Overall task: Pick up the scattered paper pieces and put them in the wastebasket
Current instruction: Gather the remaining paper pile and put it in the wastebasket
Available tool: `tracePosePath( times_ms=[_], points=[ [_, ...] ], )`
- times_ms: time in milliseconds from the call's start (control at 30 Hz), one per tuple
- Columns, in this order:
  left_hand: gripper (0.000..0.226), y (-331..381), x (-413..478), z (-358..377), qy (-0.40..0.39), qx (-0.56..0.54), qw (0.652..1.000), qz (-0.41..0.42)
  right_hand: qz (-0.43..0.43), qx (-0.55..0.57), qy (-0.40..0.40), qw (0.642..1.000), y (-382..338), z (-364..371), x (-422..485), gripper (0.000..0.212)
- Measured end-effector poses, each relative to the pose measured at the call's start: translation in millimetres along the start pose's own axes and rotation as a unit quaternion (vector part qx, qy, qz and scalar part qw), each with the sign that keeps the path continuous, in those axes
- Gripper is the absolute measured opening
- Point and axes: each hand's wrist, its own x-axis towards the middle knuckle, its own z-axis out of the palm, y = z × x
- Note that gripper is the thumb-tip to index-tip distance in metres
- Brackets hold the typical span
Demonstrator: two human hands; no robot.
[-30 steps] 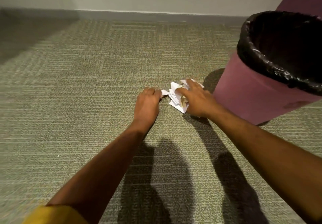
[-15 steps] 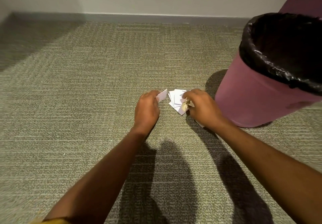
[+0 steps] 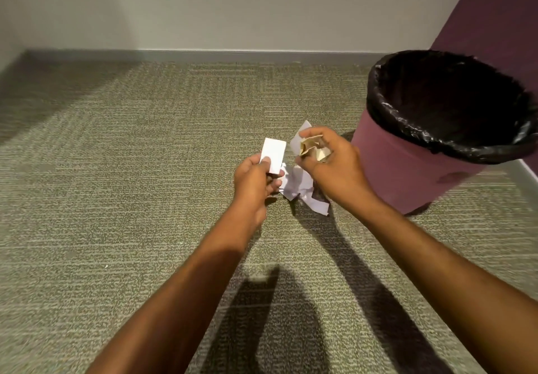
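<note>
Left hand pinches one white slip, right hand grips a crumpled bundle of paper pieces beside the wastebasket, further pieces showing below; risk: the loosely bunched pieces may slip free short of the rim.

white and tan paper pieces, maroon wastebasket with black liner, olive striped carpet
</note>
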Motion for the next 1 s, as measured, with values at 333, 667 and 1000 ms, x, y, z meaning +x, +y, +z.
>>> tracePosePath(
  times_ms=[333,667,1000],
  points=[
    [0.022,90.2,-62.8,65.4,-0.201,-0.187,0.961,0.014,-0.112,-0.003,0.095,0.989,-94.8,-52.6,-18.2,0.049],
    [0.003,125.4,-96.7,164.9,-0.210,0.036,0.964,0.161,-0.065,0.002,0.242,0.968,-113.2,-148.4,-5.2,0.070],
    [0.041,116.5,-90.4,208.1,-0.217,0.159,0.953,0.138,0.120,0.040,0.221,0.967,-63.3,-188.8,10.9,0.067]
  ],
)
